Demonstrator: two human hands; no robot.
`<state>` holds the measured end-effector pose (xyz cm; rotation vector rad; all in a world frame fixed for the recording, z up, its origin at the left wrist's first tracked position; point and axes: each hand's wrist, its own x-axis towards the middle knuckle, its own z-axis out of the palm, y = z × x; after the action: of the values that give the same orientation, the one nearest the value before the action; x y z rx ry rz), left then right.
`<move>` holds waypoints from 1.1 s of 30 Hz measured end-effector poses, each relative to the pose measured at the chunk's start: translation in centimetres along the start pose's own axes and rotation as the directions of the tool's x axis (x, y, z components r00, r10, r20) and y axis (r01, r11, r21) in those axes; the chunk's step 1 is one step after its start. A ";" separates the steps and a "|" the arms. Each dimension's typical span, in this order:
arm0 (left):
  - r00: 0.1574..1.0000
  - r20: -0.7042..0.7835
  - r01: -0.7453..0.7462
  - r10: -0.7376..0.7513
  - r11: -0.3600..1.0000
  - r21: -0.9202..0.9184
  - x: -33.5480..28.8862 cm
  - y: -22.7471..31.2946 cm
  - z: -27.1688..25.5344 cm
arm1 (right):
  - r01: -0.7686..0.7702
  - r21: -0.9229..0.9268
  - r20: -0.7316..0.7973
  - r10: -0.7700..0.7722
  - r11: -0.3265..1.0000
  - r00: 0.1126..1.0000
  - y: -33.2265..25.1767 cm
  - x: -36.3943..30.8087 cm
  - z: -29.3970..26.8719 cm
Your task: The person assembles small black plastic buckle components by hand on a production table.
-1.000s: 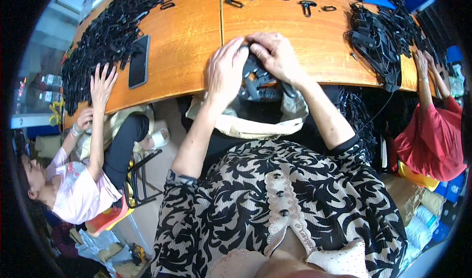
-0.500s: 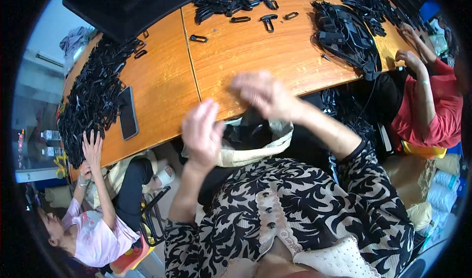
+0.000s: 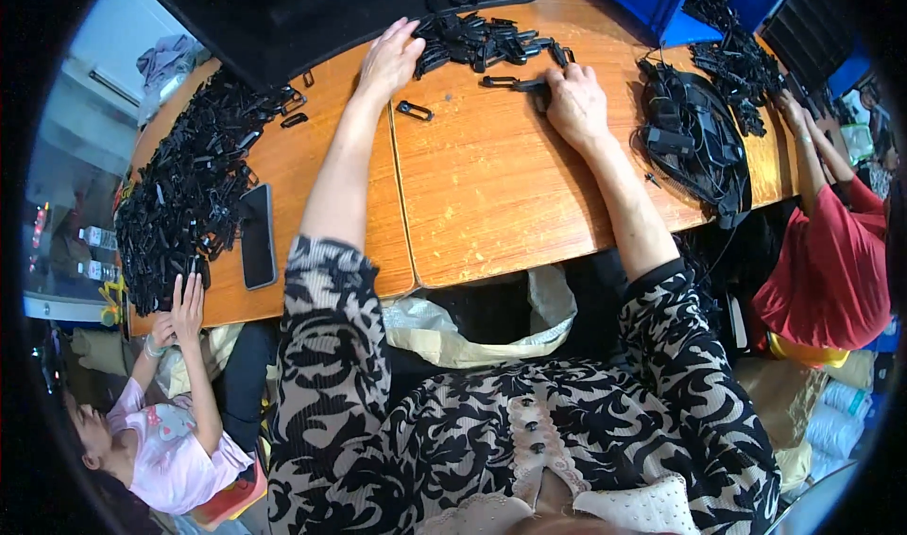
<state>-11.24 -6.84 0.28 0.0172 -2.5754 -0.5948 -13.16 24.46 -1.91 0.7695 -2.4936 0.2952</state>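
My left hand point(image 3: 389, 60) reaches far across the table, fingers stretched out. It lies at the left edge of a pile of small black plastic pieces point(image 3: 477, 39), beside the large black bin point(image 3: 283, 25). My right hand point(image 3: 576, 108) rests on the table just right of the pile, fingers curled down on a small black plastic piece point(image 3: 535, 89); the fingers hide part of it. A long looped black piece point(image 3: 498, 81) lies against that one. Another single looped piece point(image 3: 415, 111) lies near my left wrist.
A larger heap of black pieces point(image 3: 189, 181) covers the table's left, beside a phone point(image 3: 257, 237). A dark mesh bag with cables point(image 3: 694, 143) lies at right. An open pale sack point(image 3: 472, 346) hangs below the table edge. Co-workers sit on both sides; a blue bin point(image 3: 642, 6) stands behind.
Both my hands have moved from above the sack at the near table edge out to the far pile. The right has come down on a loose piece. My view has shifted slightly.
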 end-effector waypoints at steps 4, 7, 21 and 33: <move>0.970 0.233 0.053 -0.067 0.996 0.066 -0.6 -0.5 3.1 | 0.061 0.083 0.007 -0.062 0.995 0.998 -2.8 1.7 0.6; 0.971 0.237 -0.047 0.033 0.997 0.056 -2.7 1.8 3.2 | 0.025 0.054 -0.074 -0.021 0.998 0.997 -2.8 2.4 0.6; 0.988 -0.061 -0.133 0.139 0.986 0.096 -8.0 6.7 -1.0 | -0.248 0.857 0.239 0.078 0.451 0.968 -10.0 0.1 0.5; 0.972 0.175 -0.171 0.156 0.982 0.078 -9.9 8.5 -4.0 | 0.248 0.442 0.063 -0.306 0.862 0.950 -6.7 0.3 -1.7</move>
<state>0.17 0.42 2.34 -0.2218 -2.7320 -0.4316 -8.79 19.43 0.06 1.3541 -2.4174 0.7263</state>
